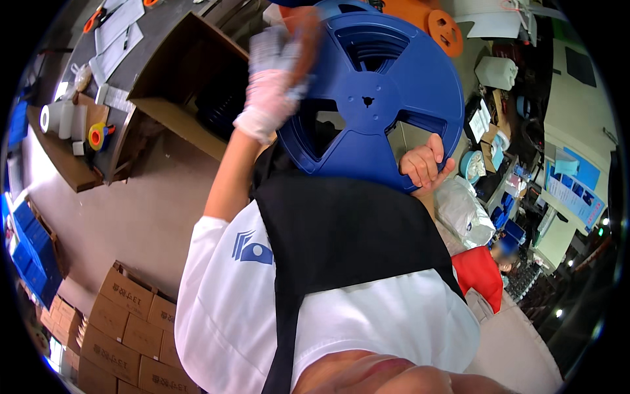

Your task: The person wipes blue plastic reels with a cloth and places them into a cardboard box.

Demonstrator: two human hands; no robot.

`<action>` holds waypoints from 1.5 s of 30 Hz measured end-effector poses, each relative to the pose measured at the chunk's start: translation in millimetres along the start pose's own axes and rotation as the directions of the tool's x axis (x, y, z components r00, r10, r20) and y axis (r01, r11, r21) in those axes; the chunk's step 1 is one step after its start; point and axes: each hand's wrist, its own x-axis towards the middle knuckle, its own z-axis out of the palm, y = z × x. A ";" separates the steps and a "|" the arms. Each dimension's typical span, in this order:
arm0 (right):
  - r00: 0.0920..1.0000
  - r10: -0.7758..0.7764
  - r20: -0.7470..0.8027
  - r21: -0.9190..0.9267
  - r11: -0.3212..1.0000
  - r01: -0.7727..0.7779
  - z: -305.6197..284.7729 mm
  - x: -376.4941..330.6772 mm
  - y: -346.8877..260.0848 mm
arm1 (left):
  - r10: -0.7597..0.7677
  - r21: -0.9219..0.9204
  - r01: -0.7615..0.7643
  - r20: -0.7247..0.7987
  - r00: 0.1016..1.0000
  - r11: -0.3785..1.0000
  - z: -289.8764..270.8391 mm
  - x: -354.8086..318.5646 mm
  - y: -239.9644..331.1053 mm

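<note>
Holding a blue reel [371, 98] upright before the chest: right hand [425, 164] curled closed on its lower rim. Left hand [275, 79], gloved and blurred, grips the upper-left rim. Open cardboard box [190, 79] sits behind.

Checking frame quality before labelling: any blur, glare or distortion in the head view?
Head view: the gloved left hand is motion-blurred, while the blue reel and bare right hand stay sharp; fisheye bends the brown boxes near the rim; black vignette rings the frame; small light glints at lower right.
</note>
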 end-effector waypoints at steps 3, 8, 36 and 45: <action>0.999 0.036 0.030 -0.045 0.998 -0.034 5.4 10.0 4.3 | 0.279 -0.259 -0.229 0.174 0.944 0.938 4.2 25.7 61.5; 0.978 0.036 -0.208 -0.042 0.998 -0.045 -11.5 -14.7 -5.3 | 0.572 -0.515 -0.361 0.342 0.745 0.778 15.4 -52.3 89.2; 0.989 0.117 -0.094 0.011 0.993 -0.116 -17.1 14.9 -0.2 | -0.344 0.057 0.342 0.283 0.895 0.938 54.9 -47.4 -27.8; 0.980 0.160 0.117 0.001 0.987 -0.161 -16.2 34.0 0.1 | -0.850 -0.929 0.240 -0.126 0.512 0.282 -44.0 -95.3 -25.1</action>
